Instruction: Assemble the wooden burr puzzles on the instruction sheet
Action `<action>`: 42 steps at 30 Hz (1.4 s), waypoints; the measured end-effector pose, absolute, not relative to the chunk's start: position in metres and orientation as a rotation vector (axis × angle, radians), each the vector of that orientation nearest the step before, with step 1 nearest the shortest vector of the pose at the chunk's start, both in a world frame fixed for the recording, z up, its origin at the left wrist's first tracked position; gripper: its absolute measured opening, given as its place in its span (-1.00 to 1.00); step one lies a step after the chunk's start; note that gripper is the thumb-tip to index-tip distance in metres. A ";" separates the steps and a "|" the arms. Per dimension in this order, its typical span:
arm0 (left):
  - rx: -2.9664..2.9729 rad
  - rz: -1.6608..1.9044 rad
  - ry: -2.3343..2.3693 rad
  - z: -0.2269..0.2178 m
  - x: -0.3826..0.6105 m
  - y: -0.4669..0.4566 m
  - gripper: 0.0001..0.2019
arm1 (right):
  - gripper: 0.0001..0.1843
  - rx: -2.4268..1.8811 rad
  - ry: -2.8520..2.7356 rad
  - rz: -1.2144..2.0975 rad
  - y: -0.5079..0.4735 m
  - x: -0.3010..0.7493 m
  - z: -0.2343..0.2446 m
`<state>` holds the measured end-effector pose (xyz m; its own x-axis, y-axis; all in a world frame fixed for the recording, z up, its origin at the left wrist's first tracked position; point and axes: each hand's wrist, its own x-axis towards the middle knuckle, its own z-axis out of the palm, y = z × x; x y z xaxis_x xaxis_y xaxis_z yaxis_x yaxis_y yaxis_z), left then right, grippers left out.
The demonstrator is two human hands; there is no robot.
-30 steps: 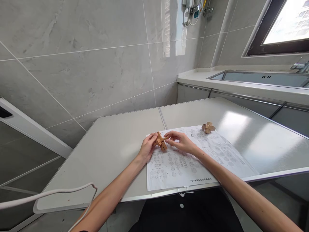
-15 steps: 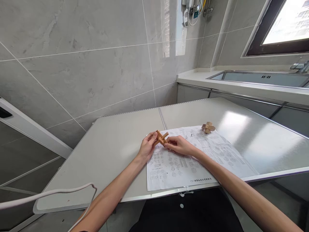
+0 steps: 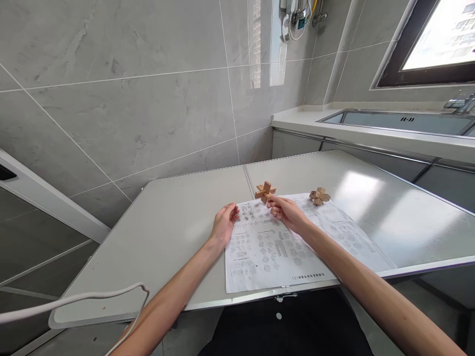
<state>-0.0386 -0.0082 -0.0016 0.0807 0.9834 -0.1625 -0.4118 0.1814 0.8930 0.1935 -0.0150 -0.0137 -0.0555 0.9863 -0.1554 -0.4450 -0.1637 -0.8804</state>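
Observation:
A star-shaped wooden interlocking puzzle [image 3: 264, 192] of crossed sticks is pinched at its lower right by the thumb and fingers of my right hand [image 3: 287, 212]. It is at the far edge of a printed instruction sheet [image 3: 256, 277]. My left hand [image 3: 223, 223] rests at the sheet's left edge with loosely curved fingers, holding nothing. To the right, a second wooden interlocking puzzle [image 3: 319, 196] sits at the sheet's upper right corner, touched by neither hand.
The sheet lies on a pale folding table [image 3: 178, 222] with a seam across its top. A white cable [image 3: 92, 292] hangs over the near left corner. Beyond the table are a tiled wall [image 3: 148, 113] and a counter with a sink [image 3: 389, 120].
The puzzle has left my left hand. My right hand has carried it away from me, to the far edge of the sheet. The second puzzle has stayed in place.

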 end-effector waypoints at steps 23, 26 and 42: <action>1.060 1.105 0.989 0.004 -0.037 -0.015 -0.73 | -0.79 -0.637 -0.185 1.271 0.005 0.220 -0.026; 1.063 1.099 0.987 0.004 -0.037 -0.015 -0.74 | -0.73 -0.657 -0.195 1.272 0.006 0.223 -0.028; 1.089 1.068 1.012 0.007 -0.036 -0.017 -0.73 | -0.63 -0.894 -0.566 1.389 0.003 0.214 -0.027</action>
